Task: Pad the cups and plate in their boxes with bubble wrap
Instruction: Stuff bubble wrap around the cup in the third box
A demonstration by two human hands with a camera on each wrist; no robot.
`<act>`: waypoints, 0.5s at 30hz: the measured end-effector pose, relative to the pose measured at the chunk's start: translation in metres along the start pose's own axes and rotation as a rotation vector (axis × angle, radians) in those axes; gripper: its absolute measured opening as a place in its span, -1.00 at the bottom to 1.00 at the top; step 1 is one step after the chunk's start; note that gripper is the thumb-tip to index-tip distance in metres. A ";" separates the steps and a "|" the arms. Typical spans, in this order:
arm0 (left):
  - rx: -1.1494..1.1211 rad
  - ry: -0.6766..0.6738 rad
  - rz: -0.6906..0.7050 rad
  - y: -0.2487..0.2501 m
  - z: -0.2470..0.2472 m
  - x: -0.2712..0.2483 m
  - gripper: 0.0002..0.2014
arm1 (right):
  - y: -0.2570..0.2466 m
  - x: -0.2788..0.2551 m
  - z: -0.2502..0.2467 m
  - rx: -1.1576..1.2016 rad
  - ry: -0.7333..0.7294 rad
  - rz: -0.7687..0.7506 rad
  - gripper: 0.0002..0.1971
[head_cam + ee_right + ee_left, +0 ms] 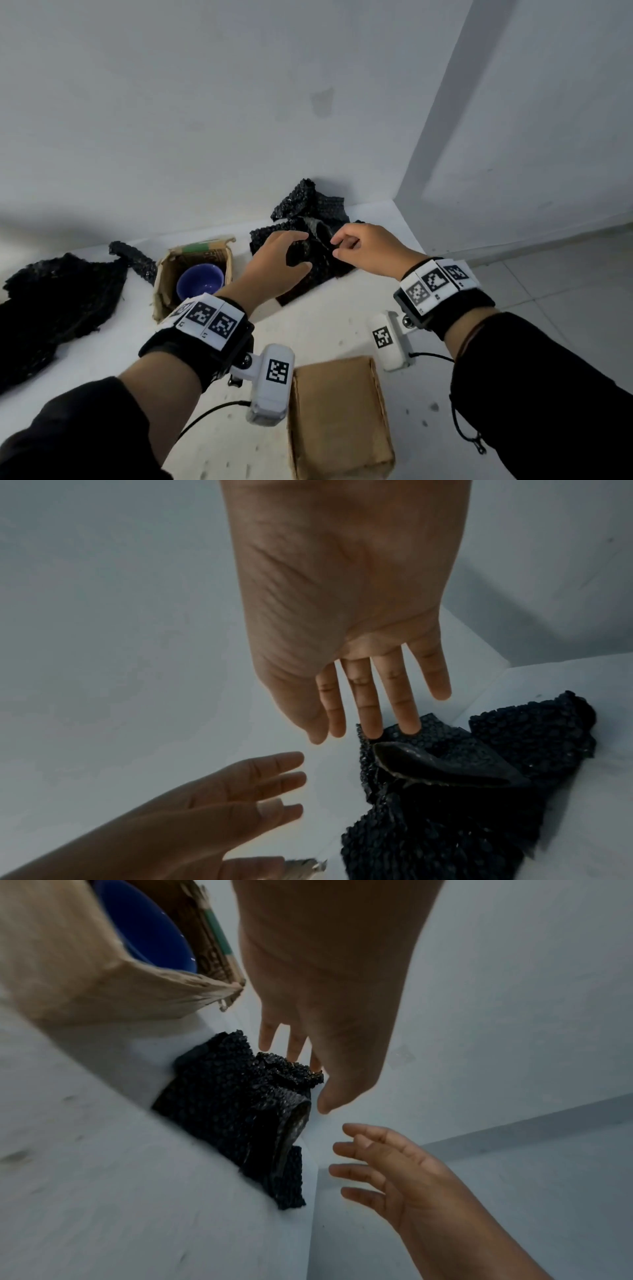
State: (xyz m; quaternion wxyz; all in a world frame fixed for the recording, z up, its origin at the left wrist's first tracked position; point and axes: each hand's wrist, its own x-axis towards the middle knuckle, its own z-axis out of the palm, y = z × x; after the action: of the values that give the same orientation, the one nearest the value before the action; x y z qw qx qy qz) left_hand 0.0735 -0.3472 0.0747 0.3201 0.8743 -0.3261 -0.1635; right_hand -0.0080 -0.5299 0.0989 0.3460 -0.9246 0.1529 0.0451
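Note:
A crumpled heap of black bubble wrap (308, 212) lies against the back wall near the table's right corner, also shown close up in the left wrist view (232, 1110) and the right wrist view (445, 791). My left hand (291, 250) and right hand (346, 245) hover side by side just over it. Both have relaxed, mostly straight fingers and hold nothing. The right fingertips (373, 731) reach the wrap's edge. A blue cup (200, 281) sits in an open cardboard box (164, 274) left of my left wrist.
A second heap of black bubble wrap (58, 301) lies at the far left of the white table (325, 329). A closed brown box (339, 418) stands near the front edge between my forearms. The table's right edge drops to a tiled floor (548, 281).

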 end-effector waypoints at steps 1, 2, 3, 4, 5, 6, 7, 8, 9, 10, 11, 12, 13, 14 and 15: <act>0.033 0.007 0.010 0.000 -0.001 0.014 -0.48 | 0.007 0.015 -0.001 -0.037 -0.003 0.028 -0.70; 0.066 0.011 0.022 0.000 -0.001 0.029 -0.48 | 0.014 0.029 -0.001 -0.081 -0.010 0.052 -0.60; 0.100 0.011 0.036 -0.001 0.000 0.042 -0.47 | 0.022 0.042 0.000 -0.119 -0.018 0.078 -0.50; 0.135 0.007 0.048 -0.002 0.002 0.054 -0.45 | 0.029 0.054 0.004 -0.151 -0.028 0.103 -0.40; 0.172 -0.001 0.058 -0.003 0.005 0.066 -0.43 | 0.037 0.064 0.008 -0.181 -0.037 0.128 -0.31; 0.209 -0.015 0.065 -0.004 0.009 0.078 -0.39 | 0.045 0.074 0.014 -0.219 -0.045 0.150 -0.22; 0.247 -0.036 0.073 -0.006 0.014 0.088 -0.36 | 0.052 0.082 0.021 -0.270 -0.051 0.167 -0.15; 0.289 -0.061 0.080 -0.007 0.019 0.097 -0.32 | 0.059 0.089 0.029 -0.324 -0.060 0.183 -0.08; 0.336 -0.088 0.088 -0.008 0.025 0.104 -0.30 | 0.065 0.095 0.037 -0.369 -0.071 0.196 -0.04; 0.386 -0.114 0.095 -0.010 0.030 0.111 -0.28 | 0.070 0.099 0.045 -0.402 -0.077 0.206 -0.03; 0.439 -0.136 0.099 -0.011 0.036 0.116 -0.28 | 0.074 0.101 0.053 -0.430 -0.076 0.206 -0.06; 0.488 -0.154 0.098 -0.013 0.041 0.121 -0.29 | 0.079 0.103 0.059 -0.458 -0.068 0.191 -0.15; 0.528 -0.160 0.096 -0.015 0.047 0.123 -0.33 | 0.082 0.104 0.065 -0.484 -0.054 0.163 -0.28; 0.554 -0.152 0.095 -0.017 0.052 0.126 -0.41 | 0.086 0.105 0.069 -0.499 -0.029 0.129 -0.42; 0.560 -0.126 0.101 -0.019 0.056 0.127 -0.52 | 0.089 0.106 0.072 -0.497 0.014 0.093 -0.54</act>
State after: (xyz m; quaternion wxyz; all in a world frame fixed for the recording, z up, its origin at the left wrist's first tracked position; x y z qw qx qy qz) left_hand 0.1481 -0.4472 0.0107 0.0532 0.8994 -0.4210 -0.1052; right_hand 0.0661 -0.5731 -0.0309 0.1046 -0.9735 0.1820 0.0909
